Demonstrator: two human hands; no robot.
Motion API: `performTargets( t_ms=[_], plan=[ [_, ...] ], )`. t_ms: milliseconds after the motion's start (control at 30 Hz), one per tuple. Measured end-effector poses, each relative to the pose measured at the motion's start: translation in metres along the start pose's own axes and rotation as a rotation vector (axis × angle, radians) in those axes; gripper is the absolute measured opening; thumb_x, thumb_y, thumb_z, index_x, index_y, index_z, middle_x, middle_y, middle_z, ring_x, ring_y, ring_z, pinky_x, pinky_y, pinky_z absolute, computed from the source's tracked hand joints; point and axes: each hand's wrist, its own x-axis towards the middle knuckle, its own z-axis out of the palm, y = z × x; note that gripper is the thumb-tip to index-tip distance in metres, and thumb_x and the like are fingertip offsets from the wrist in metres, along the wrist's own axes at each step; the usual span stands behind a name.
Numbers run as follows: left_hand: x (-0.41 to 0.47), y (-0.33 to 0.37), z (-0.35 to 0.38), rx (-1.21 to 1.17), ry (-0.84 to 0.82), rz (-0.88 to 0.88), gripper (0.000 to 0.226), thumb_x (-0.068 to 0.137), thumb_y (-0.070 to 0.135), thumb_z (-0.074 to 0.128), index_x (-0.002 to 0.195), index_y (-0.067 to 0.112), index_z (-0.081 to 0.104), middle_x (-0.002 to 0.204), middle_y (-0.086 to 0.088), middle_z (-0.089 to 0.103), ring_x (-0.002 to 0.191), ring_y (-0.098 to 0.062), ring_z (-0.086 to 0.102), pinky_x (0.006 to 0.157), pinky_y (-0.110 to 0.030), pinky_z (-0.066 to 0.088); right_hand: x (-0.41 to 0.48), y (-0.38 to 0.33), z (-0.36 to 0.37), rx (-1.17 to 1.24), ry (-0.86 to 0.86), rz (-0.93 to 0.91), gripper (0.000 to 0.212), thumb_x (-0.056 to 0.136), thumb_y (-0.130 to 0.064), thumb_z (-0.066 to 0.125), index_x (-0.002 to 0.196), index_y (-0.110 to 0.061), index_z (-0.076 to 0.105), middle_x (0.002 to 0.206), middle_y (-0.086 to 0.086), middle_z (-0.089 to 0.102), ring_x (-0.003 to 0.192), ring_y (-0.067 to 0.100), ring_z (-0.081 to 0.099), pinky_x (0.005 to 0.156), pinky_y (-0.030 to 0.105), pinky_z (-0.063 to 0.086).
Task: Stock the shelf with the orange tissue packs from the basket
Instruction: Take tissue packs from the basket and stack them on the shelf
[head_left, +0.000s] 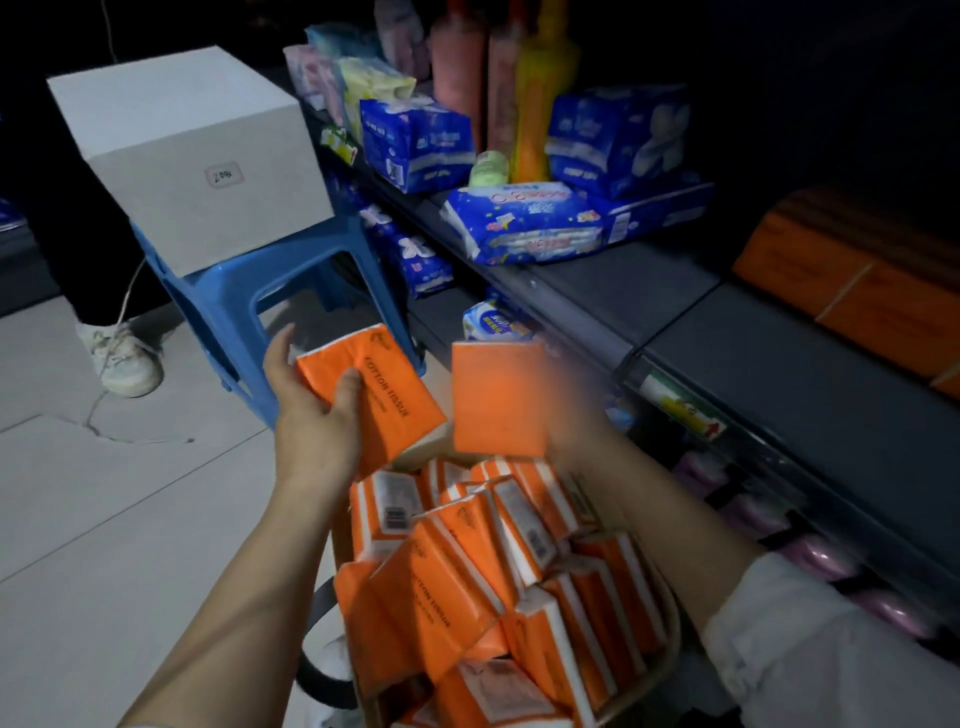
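My left hand (311, 410) grips an orange tissue pack (395, 395) printed "COTTON TISSUE", held tilted above the basket. My right hand (576, 415), blurred, holds a second orange pack (496, 397) upright beside the first. Below both hands the basket (667, 654) is heaped with several orange tissue packs (467, 571). The dark shelf (779, 353) runs along the right, and a row of orange packs (852, 291) lies on it at the far right.
Blue tissue and wipe packs (524, 221) and tall bottles (535, 104) fill the shelf's far end. A white box (192, 150) sits on a blue plastic stool (249, 306) to the left. Another person's leg and white shoe (122, 358) stand on the tiled floor. Pink packs (831, 561) line the lower shelf.
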Motion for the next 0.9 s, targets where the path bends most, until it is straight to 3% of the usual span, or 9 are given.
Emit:
performTargets(
  t_ms=[67, 167, 300, 367, 433, 533, 633, 767, 900],
  plan=[
    [-0.004, 0.001, 0.006, 0.055, 0.002, 0.072, 0.044, 0.095, 0.028, 0.049, 0.129, 0.045, 0.027, 0.127, -0.001, 0.046, 0.107, -0.028, 0.054, 0.094, -0.053, 0.046, -0.018, -0.010, -0.018, 0.062, -0.006, 0.018, 0.014, 0.088, -0.031, 0.059, 0.097, -0.020, 0.059, 0.101, 0.009, 0.068, 0.093, 0.027, 0.065, 0.089, 0.047, 0.051],
    [-0.017, 0.004, 0.019, 0.141, -0.052, 0.146, 0.030, 0.094, 0.022, 0.050, 0.121, 0.035, 0.045, 0.116, 0.000, 0.053, 0.107, -0.030, 0.054, 0.095, -0.049, 0.044, -0.043, -0.017, -0.044, 0.159, -0.029, 0.062, 0.022, 0.092, -0.031, 0.054, 0.108, -0.016, 0.061, 0.105, 0.007, 0.069, 0.092, 0.022, 0.067, 0.085, 0.040, 0.055],
    [-0.041, 0.014, 0.036, 0.147, -0.206, 0.191, 0.026, 0.093, 0.020, 0.054, 0.117, 0.031, 0.051, 0.111, -0.004, 0.059, 0.105, -0.029, 0.055, 0.095, -0.044, 0.043, -0.074, -0.021, -0.067, 0.312, -0.006, 0.079, 0.023, 0.094, -0.026, 0.051, 0.111, -0.014, 0.062, 0.103, 0.006, 0.070, 0.087, 0.018, 0.068, 0.074, 0.030, 0.056],
    [-0.055, 0.022, 0.046, 0.084, -0.269, 0.216, 0.022, 0.093, 0.021, 0.054, 0.112, 0.031, 0.051, 0.102, 0.004, 0.058, 0.099, -0.020, 0.057, 0.090, -0.033, 0.043, -0.086, -0.019, -0.074, 0.354, -0.003, 0.074, 0.024, 0.095, -0.024, 0.050, 0.112, -0.013, 0.062, 0.106, 0.009, 0.070, 0.093, 0.022, 0.067, 0.082, 0.037, 0.055],
    [-0.070, 0.033, 0.053, 0.021, -0.341, 0.211, 0.021, 0.091, 0.024, 0.056, 0.111, 0.027, 0.050, 0.095, 0.012, 0.055, 0.088, -0.001, 0.055, 0.082, -0.021, 0.040, -0.095, -0.018, -0.079, 0.351, 0.000, 0.063, 0.023, 0.095, -0.023, 0.049, 0.110, -0.012, 0.063, 0.107, 0.012, 0.069, 0.095, 0.024, 0.066, 0.088, 0.041, 0.053],
    [-0.085, 0.040, 0.066, -0.092, -0.444, 0.154, 0.037, 0.083, 0.021, 0.067, 0.114, 0.024, 0.048, 0.099, 0.011, 0.055, 0.078, 0.014, 0.054, 0.070, -0.002, 0.040, -0.103, -0.016, -0.081, 0.270, 0.000, 0.014, 0.021, 0.094, -0.026, 0.050, 0.107, -0.015, 0.064, 0.103, 0.008, 0.071, 0.093, 0.022, 0.067, 0.090, 0.042, 0.053],
    [-0.088, 0.042, 0.075, -0.169, -0.457, 0.091, 0.042, 0.080, 0.018, 0.070, 0.115, 0.024, 0.047, 0.103, 0.004, 0.058, 0.080, 0.010, 0.056, 0.070, -0.006, 0.044, -0.106, -0.018, -0.086, 0.299, 0.048, -0.014, 0.020, 0.093, -0.024, 0.053, 0.112, -0.023, 0.057, 0.100, 0.001, 0.069, 0.084, 0.013, 0.067, 0.080, 0.033, 0.056],
    [-0.082, 0.043, 0.086, -0.181, -0.404, 0.101, 0.044, 0.080, 0.020, 0.070, 0.118, 0.025, 0.048, 0.114, -0.002, 0.058, 0.100, -0.014, 0.059, 0.091, -0.033, 0.048, -0.112, -0.022, -0.094, 0.223, -0.009, 0.021, 0.039, 0.087, -0.019, 0.060, 0.121, -0.030, 0.046, 0.108, -0.005, 0.061, 0.085, 0.006, 0.064, 0.075, 0.032, 0.055],
    [-0.078, 0.049, 0.093, -0.226, -0.441, 0.090, 0.039, 0.086, 0.024, 0.061, 0.121, 0.026, 0.042, 0.111, 0.004, 0.054, 0.099, -0.012, 0.056, 0.094, -0.035, 0.046, -0.104, -0.031, -0.107, 0.253, 0.063, -0.048, 0.040, 0.083, 0.002, 0.059, 0.114, -0.022, 0.052, 0.103, 0.002, 0.062, 0.078, 0.010, 0.062, 0.069, 0.033, 0.055]
  ],
)
